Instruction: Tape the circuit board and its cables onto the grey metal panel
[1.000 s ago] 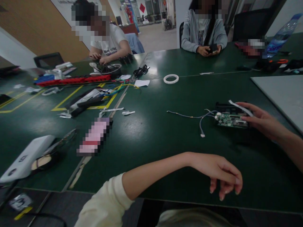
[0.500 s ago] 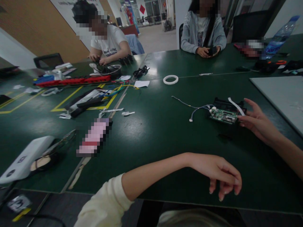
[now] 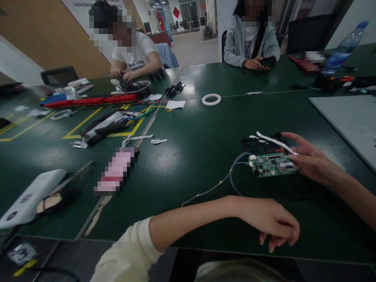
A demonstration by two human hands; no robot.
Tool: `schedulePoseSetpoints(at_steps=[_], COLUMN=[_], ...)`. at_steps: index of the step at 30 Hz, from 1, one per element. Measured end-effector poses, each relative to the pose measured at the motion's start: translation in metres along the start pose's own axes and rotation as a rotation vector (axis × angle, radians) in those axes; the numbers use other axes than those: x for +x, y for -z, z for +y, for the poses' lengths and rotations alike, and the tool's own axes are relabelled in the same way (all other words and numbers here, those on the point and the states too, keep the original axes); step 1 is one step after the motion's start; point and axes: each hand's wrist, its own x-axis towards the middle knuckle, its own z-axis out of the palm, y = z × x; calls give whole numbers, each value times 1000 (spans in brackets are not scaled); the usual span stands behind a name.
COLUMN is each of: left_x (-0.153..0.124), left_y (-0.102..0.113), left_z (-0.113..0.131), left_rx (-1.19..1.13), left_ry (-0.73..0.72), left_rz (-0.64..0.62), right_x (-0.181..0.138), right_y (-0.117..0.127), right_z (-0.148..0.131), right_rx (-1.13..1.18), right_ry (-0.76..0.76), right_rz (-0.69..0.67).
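My right hand point(image 3: 313, 156) grips the right end of a green circuit board point(image 3: 273, 164), which sits on a black plastic housing. A white ribbon cable point(image 3: 276, 141) stands up from the board, close to my thumb and fingers. Thin grey wires point(image 3: 230, 170) leave the board's left side and trail toward my left forearm, where their ends are partly hidden. My left hand point(image 3: 272, 223) hangs bent at the wrist by the table's front edge. Its fingers droop, loosely curled and somewhat apart, and nothing shows in them.
A phone point(image 3: 117, 172) and a white device point(image 3: 32, 199) lie at left. Beyond them are a black pouch point(image 3: 108, 125), a red strip point(image 3: 94, 101) and a tape roll point(image 3: 211, 99). A grey board point(image 3: 349, 121) and water bottle point(image 3: 345, 51) stand right. Two people sit opposite.
My right hand has brought the circuit board and housing nearer and slightly left, turning the board more into view. The wires have swung down toward my left forearm. My left hand has barely moved.
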Motion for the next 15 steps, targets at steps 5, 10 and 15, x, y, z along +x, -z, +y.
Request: schedulePoseSetpoints(at_steps=[5, 10, 15], left_x=[2, 1, 1], left_y=[-13, -14, -13], left_z=[5, 8, 8], left_rx=[192, 234, 328], left_ry=[58, 61, 29], left_rz=[120, 138, 168], right_x=[1, 3, 1], right_y=[-8, -16, -24], right_z=[4, 9, 15], right_rx=[-149, -255, -396], right_ry=[12, 22, 98], right_rz=[-107, -159, -117])
